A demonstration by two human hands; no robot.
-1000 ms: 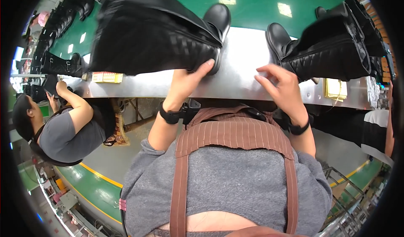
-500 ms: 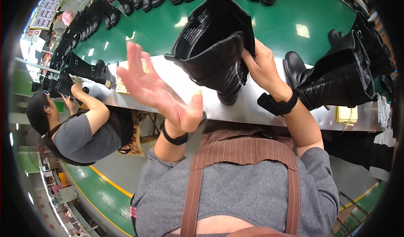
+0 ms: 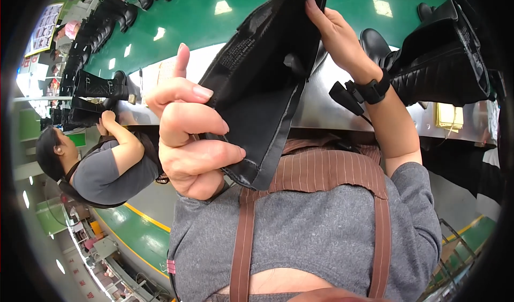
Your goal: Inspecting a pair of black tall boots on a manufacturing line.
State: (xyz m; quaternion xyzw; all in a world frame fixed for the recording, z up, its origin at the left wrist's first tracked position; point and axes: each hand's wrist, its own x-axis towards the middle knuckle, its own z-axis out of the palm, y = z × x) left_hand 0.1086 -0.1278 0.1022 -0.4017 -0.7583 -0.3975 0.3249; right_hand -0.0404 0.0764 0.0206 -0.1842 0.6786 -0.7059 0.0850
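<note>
A tall black boot [image 3: 251, 103] is held close in front of me, its open shaft spread and its dark lining with pale print facing up. My left hand [image 3: 190, 136] has its fingers curled over the near left edge of the shaft, the index finger raised. At the far right edge my right hand [image 3: 345, 42] grips the shaft, thumb on the inside. The boot's foot is hidden from sight. To the right of my right hand, other black boots [image 3: 439, 50] lie on the bench, openings toward the right.
The bench has a green top [image 3: 176, 26] and a metal front strip [image 3: 316, 109]. Black boots [image 3: 107, 18] line its far left side; a buckled boot [image 3: 101, 85] lies nearer. A co-worker [image 3: 115, 168] handles a dark boot at left. Yellow sheets [image 3: 448, 117] hang at right.
My left hand, spread in the air before, now grips the shaft's edge. The shaft has come nearer and opened wider, its opening tipped toward me. My right hand has moved slightly up.
</note>
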